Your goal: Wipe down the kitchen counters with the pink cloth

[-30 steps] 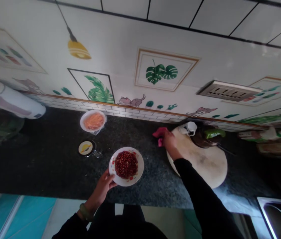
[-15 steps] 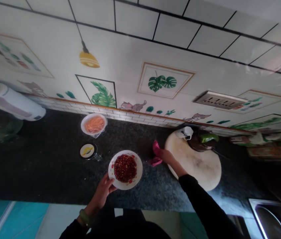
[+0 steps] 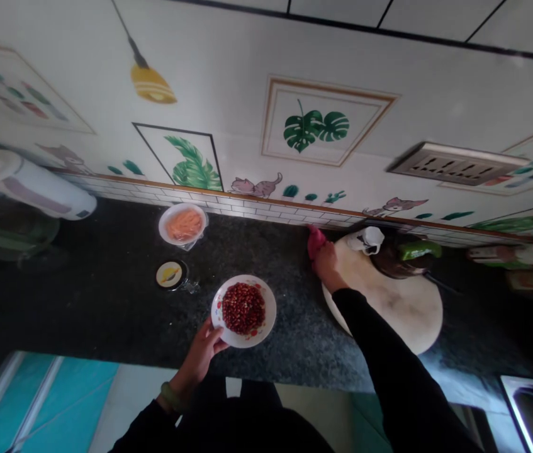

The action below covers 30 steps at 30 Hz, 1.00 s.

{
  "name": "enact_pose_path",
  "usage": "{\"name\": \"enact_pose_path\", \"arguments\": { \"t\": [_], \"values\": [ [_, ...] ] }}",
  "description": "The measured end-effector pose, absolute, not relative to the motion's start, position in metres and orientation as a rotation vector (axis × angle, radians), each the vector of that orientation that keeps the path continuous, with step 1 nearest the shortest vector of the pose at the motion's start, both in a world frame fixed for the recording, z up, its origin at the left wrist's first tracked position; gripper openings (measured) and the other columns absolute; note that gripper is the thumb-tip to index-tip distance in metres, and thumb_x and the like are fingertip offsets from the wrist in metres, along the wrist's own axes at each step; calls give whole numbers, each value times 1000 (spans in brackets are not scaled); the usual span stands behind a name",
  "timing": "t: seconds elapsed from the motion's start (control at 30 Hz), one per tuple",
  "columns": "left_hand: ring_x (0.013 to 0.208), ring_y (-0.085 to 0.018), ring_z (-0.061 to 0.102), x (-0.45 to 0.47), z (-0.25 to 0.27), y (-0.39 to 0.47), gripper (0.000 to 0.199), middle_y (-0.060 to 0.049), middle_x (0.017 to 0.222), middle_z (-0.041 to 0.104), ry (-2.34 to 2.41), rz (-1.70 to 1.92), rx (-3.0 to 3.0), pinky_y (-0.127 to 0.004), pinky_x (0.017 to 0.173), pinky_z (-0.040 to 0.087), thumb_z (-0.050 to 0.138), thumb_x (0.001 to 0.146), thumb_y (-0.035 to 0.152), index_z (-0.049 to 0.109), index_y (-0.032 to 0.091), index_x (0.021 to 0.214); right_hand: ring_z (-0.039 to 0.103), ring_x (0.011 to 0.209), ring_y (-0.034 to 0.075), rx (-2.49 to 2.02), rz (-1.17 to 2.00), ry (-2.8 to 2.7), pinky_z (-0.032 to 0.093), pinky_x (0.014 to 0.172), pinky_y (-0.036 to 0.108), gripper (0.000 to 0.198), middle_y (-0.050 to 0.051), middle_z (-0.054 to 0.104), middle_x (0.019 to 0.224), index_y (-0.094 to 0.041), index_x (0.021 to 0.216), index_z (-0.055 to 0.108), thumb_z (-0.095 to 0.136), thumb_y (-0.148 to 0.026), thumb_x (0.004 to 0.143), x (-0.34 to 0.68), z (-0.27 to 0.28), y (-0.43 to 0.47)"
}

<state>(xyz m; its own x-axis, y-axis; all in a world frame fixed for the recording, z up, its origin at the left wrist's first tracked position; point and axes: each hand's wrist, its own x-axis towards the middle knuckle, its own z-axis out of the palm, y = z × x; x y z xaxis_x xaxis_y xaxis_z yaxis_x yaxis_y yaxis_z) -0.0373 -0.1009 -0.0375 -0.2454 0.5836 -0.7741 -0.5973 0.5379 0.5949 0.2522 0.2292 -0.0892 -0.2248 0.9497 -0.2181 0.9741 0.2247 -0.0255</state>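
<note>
My left hand (image 3: 207,347) grips the near left rim of a white floral plate (image 3: 269,313), thumb on top and fingers beneath. Dark red beans or peanuts (image 3: 243,308) are heaped in the plate. Over by the wall, my right hand (image 3: 326,261) is closed on a crumpled pink cloth (image 3: 314,242), at the left edge of a round pale board (image 3: 389,299). Behind the left hand lie a jar with a yellow-marked lid (image 3: 170,274) and a white bowl of orange strips (image 3: 184,224).
On the board's far side are a white cup (image 3: 365,240) and a dark pan (image 3: 391,255) with a green item (image 3: 420,250) on it. A white thermos-like jug (image 3: 34,189) is at the left. A metal sink (image 3: 521,402) lies at the lower right. Sockets (image 3: 459,163) are on the wall.
My right hand has moved away from me toward the wall with the pink cloth, now bunched up. The left hand still holds the plate. The camera view has shifted.
</note>
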Motion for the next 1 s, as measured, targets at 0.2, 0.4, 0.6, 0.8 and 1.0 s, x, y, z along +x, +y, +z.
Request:
{"name": "enact_pose_path", "arguments": {
  "t": [0.2,0.4,0.6,0.8,1.0],
  "values": [
    [109,-33,74,-42,-37,-89,70,-13,121,76,1404,1098,-16,-46,92,63,91,59,41,69,19,122,67,109,28,1634,-496,2330,47,105,38,26,16,76,107,-15,100,76,60,-7,81,257,-86,116],
    [109,-34,74,-48,-35,-70,71,-13,118,77,1396,1111,-4,-48,92,62,89,58,38,68,17,123,65,112,30,2282,-577,2285,52,98,41,42,18,68,124,-15,130,61,48,-30,93,269,-91,116],
    [109,-34,74,-53,-32,-76,73,-13,121,76,1421,1139,-32,-49,94,61,91,59,41,68,19,125,30,153,42,2218,-478,2558,36,119,59,72,31,36,161,-5,145,47,62,-46,88,218,-138,157],
    [108,-34,74,-59,-26,-95,71,-14,122,76,1452,1153,-136,-48,94,61,94,58,45,71,20,122,38,149,36,2562,-529,2296,33,122,55,54,28,43,157,-5,140,55,43,-20,90,215,-142,240],
    [115,-36,71,-69,-24,-96,73,-14,127,74,1468,1201,-188,-49,97,59,92,61,44,69,21,127,37,148,35,2672,-636,2189,30,125,52,51,26,45,157,-6,137,61,50,-17,88,102,-151,247]
  ]
}}
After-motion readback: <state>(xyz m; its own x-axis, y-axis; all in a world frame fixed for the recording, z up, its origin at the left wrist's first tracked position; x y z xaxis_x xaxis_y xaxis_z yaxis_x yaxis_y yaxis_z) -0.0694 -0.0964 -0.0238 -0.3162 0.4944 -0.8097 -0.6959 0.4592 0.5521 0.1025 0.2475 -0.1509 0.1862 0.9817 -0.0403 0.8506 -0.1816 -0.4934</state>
